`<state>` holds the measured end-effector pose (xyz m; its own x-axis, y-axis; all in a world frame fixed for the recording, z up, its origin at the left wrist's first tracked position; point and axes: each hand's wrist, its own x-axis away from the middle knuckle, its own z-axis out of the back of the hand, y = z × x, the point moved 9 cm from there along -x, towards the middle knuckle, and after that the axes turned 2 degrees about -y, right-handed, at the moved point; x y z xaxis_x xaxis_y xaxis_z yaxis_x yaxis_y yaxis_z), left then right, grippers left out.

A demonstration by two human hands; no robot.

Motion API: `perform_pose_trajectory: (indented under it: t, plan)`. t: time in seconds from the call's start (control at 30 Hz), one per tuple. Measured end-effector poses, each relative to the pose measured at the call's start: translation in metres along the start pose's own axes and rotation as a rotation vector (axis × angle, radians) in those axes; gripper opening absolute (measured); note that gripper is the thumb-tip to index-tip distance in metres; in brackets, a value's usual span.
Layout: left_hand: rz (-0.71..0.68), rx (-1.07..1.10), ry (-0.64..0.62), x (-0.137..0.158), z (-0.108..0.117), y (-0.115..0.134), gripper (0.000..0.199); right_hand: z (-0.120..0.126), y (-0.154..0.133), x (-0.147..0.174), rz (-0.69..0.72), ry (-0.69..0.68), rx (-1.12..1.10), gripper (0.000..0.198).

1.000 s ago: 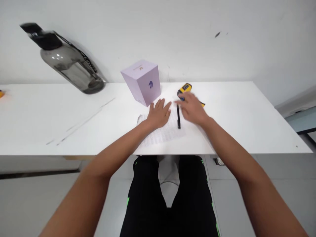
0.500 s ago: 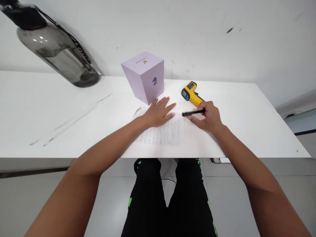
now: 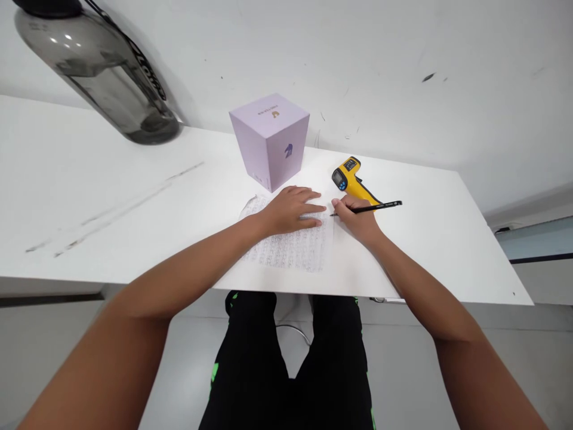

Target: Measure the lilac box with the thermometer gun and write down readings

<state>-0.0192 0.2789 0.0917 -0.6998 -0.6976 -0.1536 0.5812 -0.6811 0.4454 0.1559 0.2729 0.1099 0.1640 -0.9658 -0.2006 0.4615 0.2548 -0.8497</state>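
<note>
My left hand (image 3: 293,210) lies spread and palm down on a sheet of paper (image 3: 290,251) covered in rows of dense handwriting. Between the fingers and thumb of my right hand (image 3: 358,221) is a slim black pen (image 3: 382,205). Its tip meets the sheet near the right side of the writing, and its back end slants out to the right. Just beyond that hand rests a yellow and black infrared thermometer (image 3: 356,182), its handle end partly hidden behind the hand and pen.
A lilac box (image 3: 273,143) stands behind the paper, close to the wall (image 3: 380,71). At the far left is a large grey see-through water bottle (image 3: 111,77) with a strap. The white table (image 3: 111,233) carries dark streaks on its left part.
The pen has been turned round in my right hand, its tip now at the paper. That hand has moved slightly left and down. My view has tilted a little.
</note>
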Motion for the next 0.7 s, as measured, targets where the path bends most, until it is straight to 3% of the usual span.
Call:
perform_pose_trajectory:
  t: [0.4, 0.7]
  plan:
    - [-0.049, -0.075, 0.003, 0.0003, -0.0032, 0.0027, 0.045, -0.0094, 0.0041, -0.0009, -0.066, -0.092, 0.019, 0.054]
    - [-0.038, -0.064, 0.021, 0.0007, -0.0025, 0.0021, 0.042, -0.0042, 0.0074, -0.0041, -0.056, -0.031, 0.066, 0.051]
